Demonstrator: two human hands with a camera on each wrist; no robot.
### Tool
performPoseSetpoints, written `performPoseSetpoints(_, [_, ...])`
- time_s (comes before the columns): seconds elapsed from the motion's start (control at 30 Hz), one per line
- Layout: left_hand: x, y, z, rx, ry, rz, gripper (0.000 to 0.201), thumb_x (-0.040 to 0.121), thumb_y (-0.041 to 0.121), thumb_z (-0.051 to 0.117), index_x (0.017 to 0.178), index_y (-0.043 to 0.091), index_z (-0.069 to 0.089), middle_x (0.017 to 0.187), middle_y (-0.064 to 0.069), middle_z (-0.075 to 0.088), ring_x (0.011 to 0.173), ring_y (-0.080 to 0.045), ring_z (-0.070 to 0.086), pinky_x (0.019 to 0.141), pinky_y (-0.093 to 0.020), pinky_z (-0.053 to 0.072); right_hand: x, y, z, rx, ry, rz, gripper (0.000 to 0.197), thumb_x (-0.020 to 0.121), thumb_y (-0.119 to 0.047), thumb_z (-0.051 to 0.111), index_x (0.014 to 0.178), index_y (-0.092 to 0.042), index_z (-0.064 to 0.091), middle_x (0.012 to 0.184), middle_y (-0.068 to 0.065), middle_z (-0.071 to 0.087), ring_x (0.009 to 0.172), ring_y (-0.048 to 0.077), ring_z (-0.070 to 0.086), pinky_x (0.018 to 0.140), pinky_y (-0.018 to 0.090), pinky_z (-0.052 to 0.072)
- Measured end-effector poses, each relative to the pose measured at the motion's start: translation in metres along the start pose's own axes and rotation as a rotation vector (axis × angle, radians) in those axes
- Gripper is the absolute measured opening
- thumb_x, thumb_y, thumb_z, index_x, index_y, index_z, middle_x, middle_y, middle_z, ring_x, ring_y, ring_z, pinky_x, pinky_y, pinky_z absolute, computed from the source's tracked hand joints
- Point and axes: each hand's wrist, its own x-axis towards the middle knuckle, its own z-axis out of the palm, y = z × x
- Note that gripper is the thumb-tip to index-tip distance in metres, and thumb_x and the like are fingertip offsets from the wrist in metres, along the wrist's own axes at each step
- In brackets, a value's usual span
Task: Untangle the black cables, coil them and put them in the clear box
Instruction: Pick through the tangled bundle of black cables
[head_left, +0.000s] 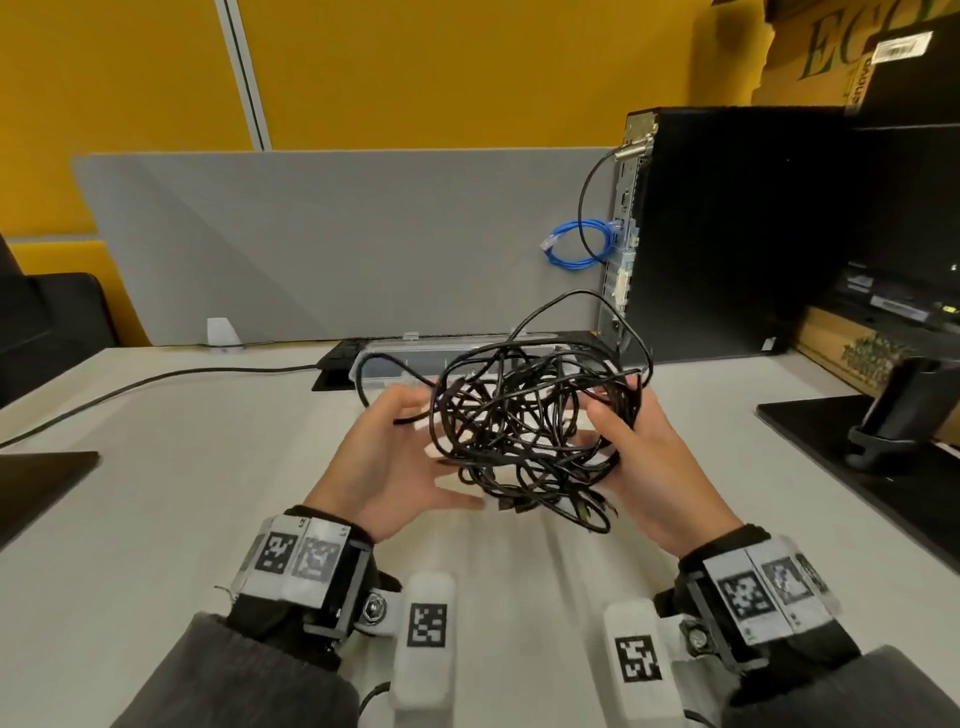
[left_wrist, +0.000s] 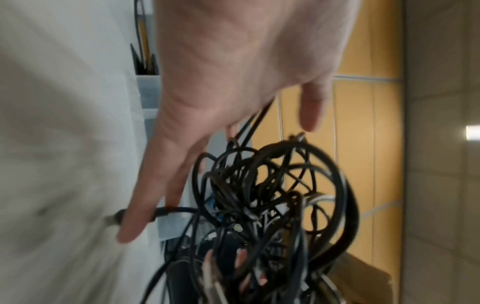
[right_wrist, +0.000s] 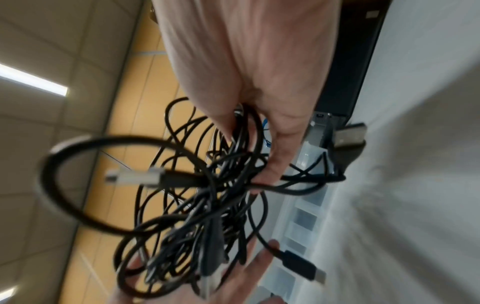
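Observation:
A tangled ball of black cables (head_left: 524, 431) hangs above the white table (head_left: 208, 493) between both hands. My left hand (head_left: 410, 452) lies against the ball's left side with straight, spread fingers; one strand crosses them. In the left wrist view the left hand (left_wrist: 182, 144) is flat beside the cables (left_wrist: 272, 195). My right hand (head_left: 623, 421) grips the right side of the ball. The right wrist view shows the right hand (right_wrist: 249, 152) pinching a bunch of strands (right_wrist: 197, 205); several USB plugs dangle. The clear box (head_left: 395, 364) lies behind the tangle, lid shut.
A black PC tower (head_left: 727, 234) with a blue network cable (head_left: 576, 244) stands at the back right. A monitor base (head_left: 883, 467) sits on the right and a dark flat object (head_left: 41, 478) at the left edge. A black lead (head_left: 156, 379) runs across the table towards a keyboard (head_left: 337, 358).

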Motion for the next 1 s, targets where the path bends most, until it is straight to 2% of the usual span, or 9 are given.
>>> performPoseSetpoints(0.1, [-0.002, -0.003, 0.006, -0.015, -0.136, 0.019, 0.057, 0.071, 0.033, 0.072, 0.121, 0.020, 0.050, 0.120, -0.012, 0.059, 0.109, -0.039, 0.055, 0.088, -0.070, 0.040, -0.001, 0.002, 0.001, -0.039, -0.010, -0.041, 0.025, 0.098, -0.017, 0.042, 0.122, -0.024, 0.044, 0.103, -0.009, 0.066, 0.084, 0.001, 0.067, 0.066, 0.029, 0.056])
performPoseSetpoints(0.17, [0.002, -0.011, 0.012, 0.124, -0.022, 0.085, 0.075, 0.066, 0.020, 0.076, 0.131, 0.026, 0.039, 0.120, -0.014, 0.062, 0.104, -0.036, 0.062, 0.078, -0.057, 0.053, -0.002, 0.000, 0.002, -0.054, -0.095, -0.058, 0.030, 0.098, -0.015, 0.042, 0.125, -0.028, 0.041, 0.114, -0.003, 0.065, 0.101, 0.011, 0.066, 0.076, 0.037, 0.058])
performPoseSetpoints(0.23, [0.004, -0.014, 0.016, 0.210, 0.097, 0.208, 0.072, 0.068, 0.003, 0.071, 0.128, 0.026, 0.039, 0.109, -0.013, 0.065, 0.092, -0.028, 0.066, 0.067, -0.040, 0.055, -0.003, -0.003, 0.001, -0.049, -0.162, -0.060, 0.034, 0.096, -0.011, 0.045, 0.125, -0.030, 0.043, 0.116, 0.000, 0.064, 0.103, 0.016, 0.065, 0.077, 0.037, 0.057])
performPoseSetpoints(0.3, [0.004, -0.015, 0.019, 0.230, 0.176, 0.336, 0.063, 0.074, -0.011, 0.066, 0.120, 0.024, 0.041, 0.096, -0.009, 0.063, 0.081, -0.020, 0.063, 0.063, -0.035, 0.052, -0.001, -0.005, -0.003, -0.041, -0.159, -0.071, 0.035, 0.094, -0.008, 0.048, 0.121, -0.029, 0.049, 0.114, -0.001, 0.065, 0.097, 0.017, 0.067, 0.068, 0.029, 0.056])
performPoseSetpoints(0.4, [0.004, -0.016, 0.020, 0.328, 0.209, 0.468, 0.055, 0.076, -0.017, 0.060, 0.113, 0.019, 0.040, 0.087, -0.004, 0.059, 0.071, -0.013, 0.061, 0.064, -0.028, 0.054, 0.000, -0.006, -0.005, -0.112, -0.091, -0.136, 0.027, 0.090, -0.009, 0.056, 0.110, -0.027, 0.058, 0.109, -0.003, 0.066, 0.101, 0.018, 0.065, 0.076, 0.036, 0.056])
performPoseSetpoints(0.53, [0.003, -0.016, 0.017, 0.387, 0.149, 0.549, 0.053, 0.069, -0.008, 0.069, 0.094, 0.030, 0.042, 0.078, 0.008, 0.062, 0.071, -0.013, 0.061, 0.068, -0.028, 0.054, 0.001, -0.004, -0.008, -0.147, -0.025, -0.157, 0.023, 0.087, -0.006, 0.059, 0.102, -0.023, 0.061, 0.101, -0.002, 0.067, 0.101, 0.020, 0.064, 0.087, 0.045, 0.054])
performPoseSetpoints(0.7, [0.004, -0.016, 0.016, 0.365, 0.161, 0.554, 0.055, 0.064, -0.003, 0.072, 0.088, 0.037, 0.042, 0.081, 0.009, 0.060, 0.074, -0.011, 0.062, 0.066, -0.024, 0.052, 0.004, -0.002, -0.013, -0.177, -0.011, -0.138, 0.031, 0.084, -0.002, 0.062, 0.109, -0.020, 0.058, 0.108, 0.012, 0.062, 0.099, 0.024, 0.063, 0.084, 0.036, 0.056])
performPoseSetpoints(0.87, [0.007, -0.017, 0.013, 0.286, 0.195, 0.521, 0.056, 0.070, -0.007, 0.071, 0.100, 0.022, 0.034, 0.077, 0.004, 0.059, 0.070, -0.012, 0.063, 0.069, -0.028, 0.053, 0.000, -0.013, -0.020, -0.305, -0.006, -0.269, 0.051, 0.087, 0.009, 0.047, 0.118, -0.031, 0.052, 0.116, -0.009, 0.060, 0.111, 0.011, 0.057, 0.091, 0.035, 0.049])
performPoseSetpoints(1.0, [0.007, -0.016, 0.011, 0.285, 0.155, 0.449, 0.056, 0.068, -0.002, 0.074, 0.096, 0.027, 0.036, 0.088, -0.007, 0.054, 0.074, -0.013, 0.063, 0.075, -0.032, 0.053, -0.001, -0.022, -0.015, -0.283, 0.000, -0.314, 0.039, 0.097, -0.003, 0.035, 0.107, -0.030, 0.060, 0.102, -0.008, 0.069, 0.100, 0.005, 0.061, 0.067, 0.023, 0.053])
